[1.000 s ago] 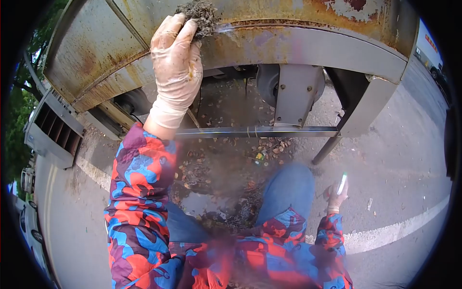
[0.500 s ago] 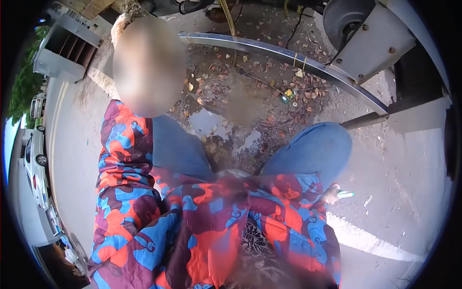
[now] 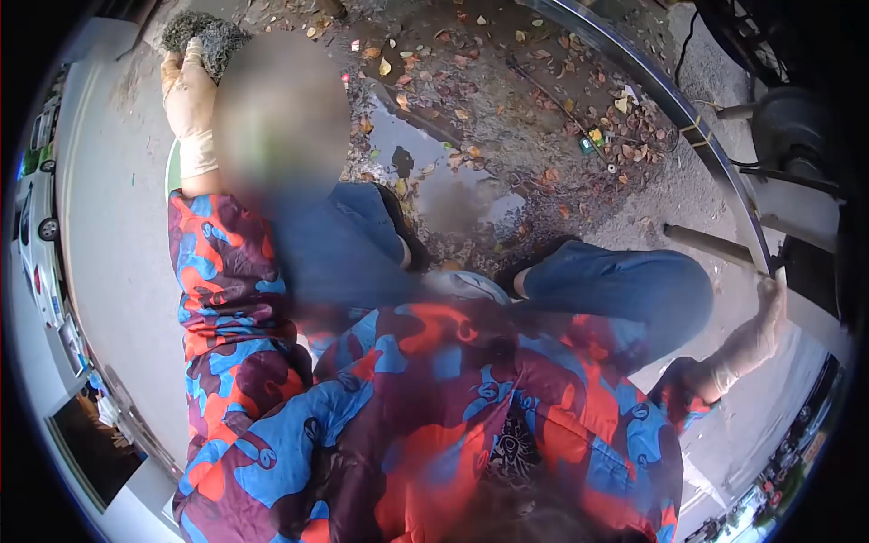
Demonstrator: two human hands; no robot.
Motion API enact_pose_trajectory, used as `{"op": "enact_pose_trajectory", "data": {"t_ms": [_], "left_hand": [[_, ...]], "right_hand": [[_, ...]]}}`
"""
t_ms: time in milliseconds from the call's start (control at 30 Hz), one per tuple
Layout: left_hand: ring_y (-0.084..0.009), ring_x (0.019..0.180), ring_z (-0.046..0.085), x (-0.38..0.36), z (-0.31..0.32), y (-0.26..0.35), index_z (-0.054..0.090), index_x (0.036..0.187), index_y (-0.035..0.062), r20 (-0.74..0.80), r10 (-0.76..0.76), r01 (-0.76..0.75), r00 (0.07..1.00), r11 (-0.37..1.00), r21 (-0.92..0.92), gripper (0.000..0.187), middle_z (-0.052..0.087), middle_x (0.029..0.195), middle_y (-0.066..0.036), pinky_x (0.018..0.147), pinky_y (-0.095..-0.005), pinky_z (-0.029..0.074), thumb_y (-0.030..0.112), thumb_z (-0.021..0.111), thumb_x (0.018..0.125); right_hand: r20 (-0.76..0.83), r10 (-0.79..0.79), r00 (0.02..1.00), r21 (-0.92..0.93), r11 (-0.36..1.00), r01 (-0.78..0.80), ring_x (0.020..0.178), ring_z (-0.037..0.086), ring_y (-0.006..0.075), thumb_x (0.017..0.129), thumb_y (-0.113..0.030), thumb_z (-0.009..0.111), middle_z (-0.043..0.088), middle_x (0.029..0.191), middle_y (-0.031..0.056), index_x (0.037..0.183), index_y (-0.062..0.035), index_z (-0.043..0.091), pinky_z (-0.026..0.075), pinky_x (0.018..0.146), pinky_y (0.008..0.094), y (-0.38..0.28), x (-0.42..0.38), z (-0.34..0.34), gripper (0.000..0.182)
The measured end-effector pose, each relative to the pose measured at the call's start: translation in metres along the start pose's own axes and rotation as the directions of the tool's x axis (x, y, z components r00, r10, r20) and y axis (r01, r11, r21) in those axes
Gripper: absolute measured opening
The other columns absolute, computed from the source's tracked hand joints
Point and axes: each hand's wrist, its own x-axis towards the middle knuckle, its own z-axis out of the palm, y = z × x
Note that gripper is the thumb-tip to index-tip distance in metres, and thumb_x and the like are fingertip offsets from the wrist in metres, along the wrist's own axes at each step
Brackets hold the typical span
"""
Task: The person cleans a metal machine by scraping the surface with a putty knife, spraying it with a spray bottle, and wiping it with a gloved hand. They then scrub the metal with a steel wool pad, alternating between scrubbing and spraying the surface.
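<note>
My left hand [image 3: 190, 104], in a pale glove, reaches out at the upper left. Its fingers press on a grey-green clump of scouring wool [image 3: 217, 43]. A blurred patch covers the space beside this hand. At the far right, my gloved right hand [image 3: 769, 312] grips the end of a long shiny metal bar [image 3: 634, 68], part of a frame. Its fingers show only in part. The bar curves in the lens from the top down to that hand. A dark crossbar [image 3: 711, 246] joins it close to my right knee.
Wet ground with a puddle [image 3: 403, 145] and fallen leaves [image 3: 552, 172] lies before my bent knees. A small yellow-green packet [image 3: 591, 140] lies among the leaves. Dark machine parts [image 3: 792, 127] stand at the upper right. A white car [image 3: 38, 217] is parked along the road at left.
My view has turned, bringing the left hand and the scouring wool fully into sight. My right hand has risen from beside my hip, where it held something white and green, to the bar's end.
</note>
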Motion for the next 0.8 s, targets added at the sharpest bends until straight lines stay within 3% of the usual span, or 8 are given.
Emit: {"op": "enact_pose_trajectory", "data": {"t_ms": [233, 400, 533, 567, 667, 733, 767, 800], "left_hand": [[-0.0327, 0.119, 0.051, -0.034, -0.023, -0.071, 0.055, 0.126, 0.0074, 0.035, -0.089, 0.092, 0.995, 0.991, -0.094, 0.058, 0.054, 0.126, -0.019, 0.099, -0.036, 0.043, 0.011, 0.073, 0.072], [-0.0309, 0.121, 0.051, -0.082, -0.02, -0.122, 0.054, 0.128, 0.008, 0.133, -0.231, 0.249, 0.964, 0.959, -0.133, 0.061, 0.052, 0.13, -0.019, 0.101, -0.0352, 0.042, 0.009, 0.074, 0.071], [-0.0277, 0.117, 0.056, -0.092, -0.036, -0.131, 0.052, 0.13, 0.0062, 0.214, -0.342, 0.379, 0.915, 0.91, -0.169, 0.06, 0.056, 0.128, -0.018, 0.099, -0.0331, 0.044, 0.002, 0.072, 0.073], [-0.0258, 0.114, 0.057, -0.093, -0.04, -0.127, 0.051, 0.129, 0.0034, 0.249, -0.367, 0.442, 0.896, 0.789, -0.426, 0.058, 0.056, 0.127, -0.017, 0.098, -0.0335, 0.045, -0.006, 0.069, 0.074], [-0.0287, 0.111, 0.058, -0.091, -0.05, -0.111, 0.049, 0.128, -0.0045, 0.375, -0.463, 0.594, 0.803, 0.584, -0.553, 0.044, 0.056, 0.125, -0.02, 0.097, -0.0398, 0.048, -0.008, 0.056, 0.084], [-0.0331, 0.11, 0.058, -0.083, -0.052, -0.109, 0.046, 0.128, -0.0078, 0.41, -0.715, 0.673, 0.566, 0.112, -0.731, 0.037, 0.055, 0.124, -0.024, 0.096, -0.0436, 0.049, 0.001, 0.045, 0.093], [-0.0383, 0.111, 0.056, -0.079, -0.05, -0.101, 0.043, 0.13, -0.0096, 0.343, -0.749, 0.679, 0.567, 0.188, -0.71, 0.039, 0.052, 0.127, -0.025, 0.096, -0.0477, 0.048, 0.012, 0.035, 0.098], [-0.0404, 0.119, 0.05, -0.072, -0.053, -0.1, 0.041, 0.133, -0.008, 0.405, -0.801, 0.672, 0.441, -0.004, -0.741, 0.04, 0.047, 0.134, -0.024, 0.102, -0.0529, 0.04, 0.012, 0.038, 0.098]], "right_hand": [[0.836, -0.064, 0.546, 0.19, 0.965, -0.179, 0.063, 0.051, 0.0048, 0.086, -0.012, 0.067, 0.06, 0.074, -0.0016, 0.097, -0.003, 0.069, 0.042, 0.058, 0.0205, -0.08, -0.088, 0.282, 0.015], [0.97, -0.036, 0.24, 0.099, 0.961, -0.258, 0.061, 0.051, 0.0052, 0.082, -0.009, 0.066, 0.056, 0.068, -0.0015, 0.082, -0.0052, 0.062, 0.042, 0.055, 0.0236, -0.053, -0.182, 0.417, 0.005], [0.939, -0.262, 0.223, 0.29, 0.951, -0.105, 0.07, 0.06, 0.0183, 0.08, -0.006, 0.063, 0.061, 0.076, 0.0048, 0.085, -0.0082, 0.064, 0.047, 0.065, 0.0305, -0.042, -0.245, 0.469, 0.005], [0.875, -0.422, 0.235, 0.423, 0.905, 0.051, 0.075, 0.062, 0.0239, 0.08, -0.006, 0.062, 0.063, 0.08, 0.0067, 0.086, -0.0098, 0.066, 0.048, 0.07, 0.0333, -0.041, -0.256, 0.478, 0.008], [0.925, -0.379, 0.011, 0.379, 0.925, 0.027, 0.09, 0.061, 0.0297, 0.083, -0.015, 0.055, 0.064, 0.092, 0.0086, 0.088, -0.0149, 0.071, 0.048, 0.083, 0.0386, -0.038, -0.297, 0.517, 0.016], [0.916, -0.393, -0.076, 0.4, 0.91, 0.113, 0.093, 0.061, 0.0297, 0.083, -0.016, 0.054, 0.064, 0.095, 0.008, 0.092, -0.0154, 0.07, 0.047, 0.084, 0.0392, -0.037, -0.324, 0.543, 0.018], [0.906, -0.394, -0.153, 0.419, 0.886, 0.2, 0.095, 0.06, 0.0297, 0.083, -0.017, 0.053, 0.064, 0.097, 0.0074, 0.095, -0.0159, 0.07, 0.047, 0.086, 0.0398, -0.046, -0.333, 0.55, 0.02], [0.904, -0.395, -0.164, 0.422, 0.886, 0.193, 0.095, 0.06, 0.0297, 0.083, -0.017, 0.053, 0.064, 0.097, 0.0074, 0.095, -0.0159, 0.07, 0.047, 0.086, 0.0398, -0.054, -0.34, 0.554, 0.02]]}}
